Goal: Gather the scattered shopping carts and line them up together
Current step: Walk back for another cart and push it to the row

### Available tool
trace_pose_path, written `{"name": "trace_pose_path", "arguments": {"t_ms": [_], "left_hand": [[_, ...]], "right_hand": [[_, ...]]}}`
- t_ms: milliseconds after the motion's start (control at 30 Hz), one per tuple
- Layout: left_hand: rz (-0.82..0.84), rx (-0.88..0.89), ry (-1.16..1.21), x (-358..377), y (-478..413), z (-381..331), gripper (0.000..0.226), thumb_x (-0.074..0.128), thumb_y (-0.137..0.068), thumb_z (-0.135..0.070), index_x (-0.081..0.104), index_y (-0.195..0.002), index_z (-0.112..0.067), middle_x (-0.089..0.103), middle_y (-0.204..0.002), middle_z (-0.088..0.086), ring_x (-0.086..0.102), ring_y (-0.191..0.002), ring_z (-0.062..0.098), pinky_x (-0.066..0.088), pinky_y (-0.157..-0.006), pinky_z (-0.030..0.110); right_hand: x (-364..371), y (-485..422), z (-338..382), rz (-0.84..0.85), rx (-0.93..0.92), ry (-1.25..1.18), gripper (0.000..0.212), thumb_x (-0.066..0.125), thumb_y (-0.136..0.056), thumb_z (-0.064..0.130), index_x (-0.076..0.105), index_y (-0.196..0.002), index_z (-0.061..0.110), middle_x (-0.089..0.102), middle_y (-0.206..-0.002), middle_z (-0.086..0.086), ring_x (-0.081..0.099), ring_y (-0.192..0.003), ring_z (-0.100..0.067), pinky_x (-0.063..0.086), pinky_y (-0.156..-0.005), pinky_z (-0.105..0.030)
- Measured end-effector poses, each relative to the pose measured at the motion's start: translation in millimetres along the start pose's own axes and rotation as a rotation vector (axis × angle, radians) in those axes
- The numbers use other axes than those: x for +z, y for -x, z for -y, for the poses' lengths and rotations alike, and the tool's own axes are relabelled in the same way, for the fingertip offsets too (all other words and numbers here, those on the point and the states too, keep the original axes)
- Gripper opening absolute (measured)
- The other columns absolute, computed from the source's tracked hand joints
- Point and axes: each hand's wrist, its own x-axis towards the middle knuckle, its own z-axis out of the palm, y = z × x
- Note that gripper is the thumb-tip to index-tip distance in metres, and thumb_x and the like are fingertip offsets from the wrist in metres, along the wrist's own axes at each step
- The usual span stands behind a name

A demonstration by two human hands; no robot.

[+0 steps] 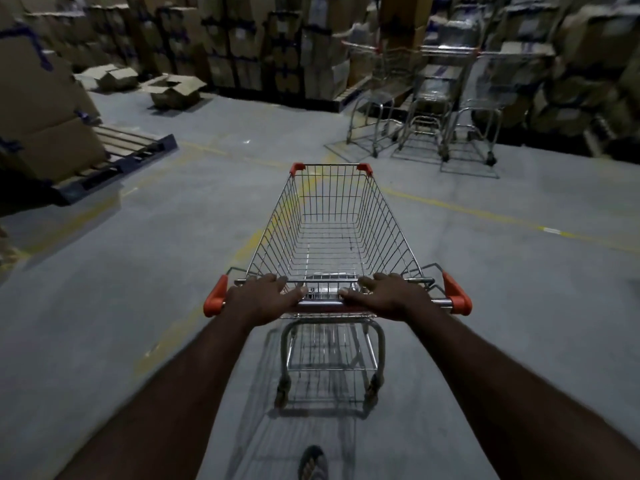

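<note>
An empty wire shopping cart (332, 220) with orange corner caps stands right in front of me on the grey concrete floor. My left hand (263, 297) grips the left part of its handle bar. My right hand (388, 294) grips the right part of the same bar. Three more carts (429, 98) stand side by side at the far right, in front of stacked boxes, their handles towards me. The middle one of these holds a wrapped load.
Tall stacks of cardboard boxes (242, 39) wall the far side. A wooden pallet (121, 154) with boxes juts in from the left. Two open cartons (173, 90) lie on the floor behind it. Yellow lines cross the floor. My foot (313, 462) shows below.
</note>
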Motion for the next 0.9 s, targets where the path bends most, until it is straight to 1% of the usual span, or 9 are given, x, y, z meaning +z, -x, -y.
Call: {"name": "trace_pose_path", "arguments": {"t_ms": [100, 167, 233, 367, 500, 633, 800, 900], "left_hand": [[-0.012, 0.064, -0.028, -19.1, -59.8, -13.1, 0.117, -0.004, -0.062, -0.095, 0.031, -0.154, -0.033, 0.03, -0.162, 0.003, 0.027, -0.148, 0.029, 0.029, -0.113, 0.058], [-0.007, 0.104, -0.042, -31.3, -96.8, -22.6, 0.123, -0.009, -0.058, -0.098, 0.032, -0.154, -0.033, 0.03, -0.161, 0.003, 0.027, -0.148, 0.027, 0.029, -0.112, 0.058], [0.007, 0.142, -0.052, -42.3, -132.4, -33.0, 0.131, -0.013, -0.052, -0.101, 0.03, -0.154, -0.033, 0.029, -0.162, 0.003, 0.025, -0.149, 0.027, 0.029, -0.112, 0.059], [0.046, 0.223, -0.076, -60.0, -198.3, -57.3, 0.131, -0.01, -0.05, -0.104, 0.026, -0.156, -0.036, 0.024, -0.164, 0.002, 0.019, -0.151, 0.029, 0.025, -0.114, 0.061], [0.067, 0.287, -0.105, -72.4, -257.6, -88.2, 0.124, -0.005, -0.055, -0.104, 0.024, -0.156, -0.037, 0.021, -0.165, 0.002, 0.016, -0.152, 0.029, 0.023, -0.115, 0.062], [0.042, 0.342, -0.123, -82.3, -314.7, -126.9, 0.123, -0.007, -0.056, -0.103, 0.026, -0.155, -0.037, 0.024, -0.164, 0.001, 0.02, -0.151, 0.027, 0.027, -0.114, 0.061], [0.021, 0.389, -0.116, -97.3, -393.1, -187.6, 0.128, -0.01, -0.052, -0.104, 0.029, -0.155, -0.038, 0.028, -0.163, 0.0, 0.025, -0.149, 0.027, 0.026, -0.114, 0.059], [0.022, 0.418, -0.14, -104.6, -449.4, -227.7, 0.128, -0.012, -0.051, -0.103, 0.028, -0.155, -0.038, 0.029, -0.162, 0.001, 0.026, -0.148, 0.027, 0.027, -0.114, 0.059]], "right_hand": [[-20.5, -38.3, -22.8, -0.027, 0.062, -0.025, 0.144, -0.007, -0.039, 0.109, 0.025, -0.158, 0.035, 0.025, -0.165, -0.009, 0.02, -0.152, -0.034, 0.022, -0.117, -0.064], [-34.4, -61.4, -36.7, -0.032, 0.104, -0.056, 0.146, -0.007, -0.037, 0.109, 0.026, -0.158, 0.034, 0.025, -0.165, -0.009, 0.02, -0.152, -0.034, 0.022, -0.117, -0.064], [-47.1, -81.2, -51.0, -0.049, 0.145, -0.076, 0.144, -0.006, -0.039, 0.109, 0.026, -0.158, 0.035, 0.026, -0.165, -0.008, 0.022, -0.151, -0.033, 0.024, -0.116, -0.063], [-66.2, -116.1, -83.7, -0.108, 0.228, -0.098, 0.137, -0.002, -0.045, 0.109, 0.03, -0.157, 0.036, 0.032, -0.163, -0.005, 0.029, -0.149, -0.031, 0.029, -0.114, -0.06], [-86.9, -143.7, -119.5, -0.126, 0.29, -0.11, 0.135, -0.002, -0.047, 0.108, 0.029, -0.157, 0.036, 0.033, -0.162, -0.006, 0.029, -0.148, -0.031, 0.03, -0.114, -0.06], [-106.7, -174.8, -163.4, -0.149, 0.35, -0.108, 0.123, 0.004, -0.058, 0.106, 0.031, -0.156, 0.037, 0.037, -0.16, -0.006, 0.032, -0.146, -0.03, 0.033, -0.112, -0.057], [-138.7, -219.5, -231.7, -0.18, 0.41, -0.138, 0.131, -0.002, -0.051, 0.107, 0.033, -0.155, 0.036, 0.04, -0.158, -0.005, 0.034, -0.145, -0.028, 0.034, -0.112, -0.055], [-163.7, -246.6, -276.7, -0.193, 0.441, -0.142, 0.128, -0.001, -0.053, 0.106, 0.036, -0.154, 0.036, 0.043, -0.156, -0.005, 0.038, -0.143, -0.029, 0.036, -0.11, -0.054]]}}
